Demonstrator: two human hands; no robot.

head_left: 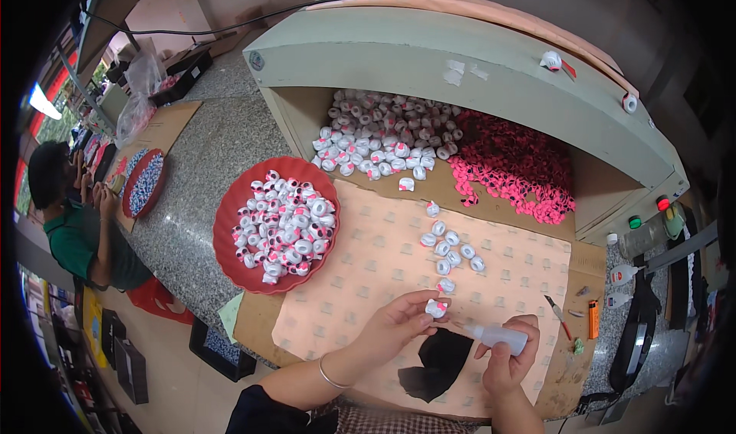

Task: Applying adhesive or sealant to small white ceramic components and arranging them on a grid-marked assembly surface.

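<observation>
Small white cap piece with a pink spot [435, 308] sits pinched in the fingertips of the left hand [399, 325], low over the patterned paper sheet [368, 273] on the surface. Right hand [507, 351] has its grip closed around a small white squeeze bottle [498, 336], nozzle aimed at the piece. A short row of similar pieces [451, 248] lies just beyond; the red plate [230, 227] of them sits to the left.
</observation>
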